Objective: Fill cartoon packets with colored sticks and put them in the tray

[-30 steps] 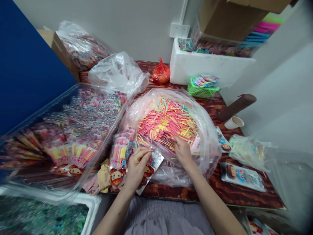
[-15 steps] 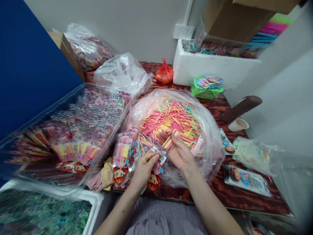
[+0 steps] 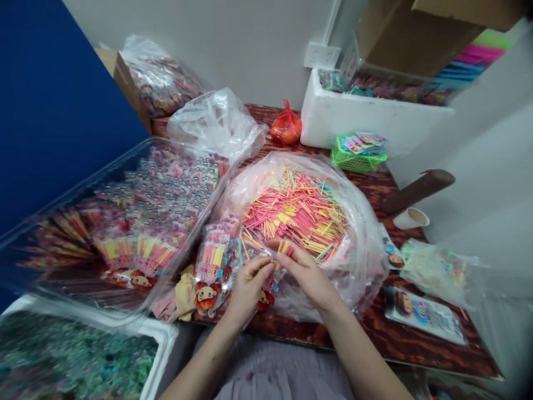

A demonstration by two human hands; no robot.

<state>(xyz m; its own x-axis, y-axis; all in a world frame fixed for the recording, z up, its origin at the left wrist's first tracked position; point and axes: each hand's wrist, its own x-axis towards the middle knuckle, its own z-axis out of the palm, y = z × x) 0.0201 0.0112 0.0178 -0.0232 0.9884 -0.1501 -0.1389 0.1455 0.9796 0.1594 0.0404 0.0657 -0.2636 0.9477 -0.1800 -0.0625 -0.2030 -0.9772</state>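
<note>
My right hand (image 3: 303, 271) is closed on a small bundle of pink and yellow sticks (image 3: 285, 248), just over the near rim of a large clear bag (image 3: 366, 244). Loose pink, yellow and green sticks (image 3: 300, 205) fill that bag. Beside it, my left hand (image 3: 251, 280) pinches the top of a printed clear packet (image 3: 266, 297) with a cartoon face, mostly hidden under the hand. The lower ends of the bundle meet the packet's mouth; how far in they sit is hidden by my fingers. Left of my left hand lies a stack of filled packets (image 3: 212, 261).
A clear tub (image 3: 166, 278) of filled packets stands at left, above a white foam box (image 3: 164, 350). Behind are a crumpled plastic bag (image 3: 216, 125) and a red bag (image 3: 286, 126). At right: green basket (image 3: 353, 162), paper cup (image 3: 411, 218), brown bottle (image 3: 416, 191), flat packets (image 3: 425, 314).
My right hand has turned over and come down with the sticks, from palm-up to the packet's mouth by my left hand. The whole view has shifted slightly.
</note>
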